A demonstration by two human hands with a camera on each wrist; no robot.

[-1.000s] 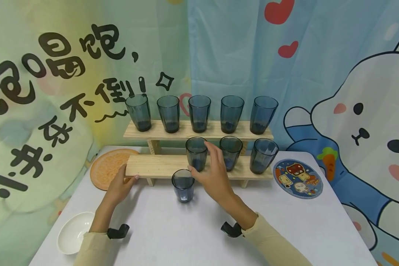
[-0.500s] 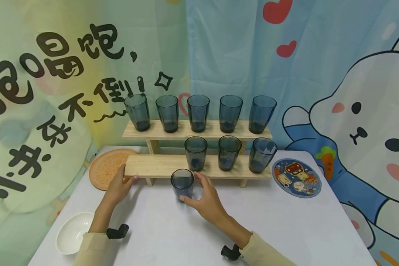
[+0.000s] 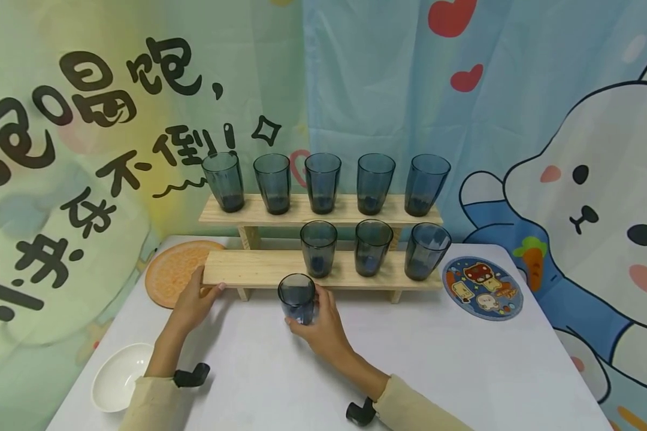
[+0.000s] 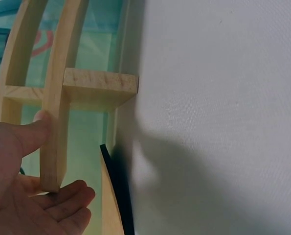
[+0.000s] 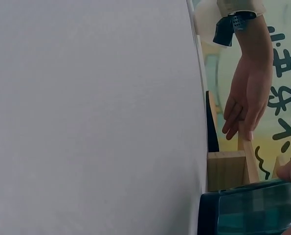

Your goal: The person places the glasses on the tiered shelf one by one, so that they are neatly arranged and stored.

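A blue-tinted drinking glass (image 3: 296,297) stands upright on the white table in front of the wooden shelf's lower tier (image 3: 248,270). My right hand (image 3: 326,333) grips this glass from its right side, thumb at the front; in the right wrist view part of the glass (image 5: 253,210) shows beside the thumb. At the left end of the lower tier, my left hand (image 3: 191,308) holds the board, its thumb (image 4: 35,131) against the front edge and its fingers around the end. Three similar glasses (image 3: 318,254) occupy the lower tier's right half.
Several matching glasses (image 3: 323,185) line the upper tier (image 3: 298,220). An orange round mat (image 3: 167,275) lies left of the shelf, a blue patterned round mat (image 3: 482,288) right of it. Near the front left is a white bowl (image 3: 113,383). A printed curtain (image 3: 361,72) hangs behind.
My right hand has moved down and toward me from the lower-tier glasses to the glass on the table, and its fingers have closed on it. The left hand stays at the shelf end.
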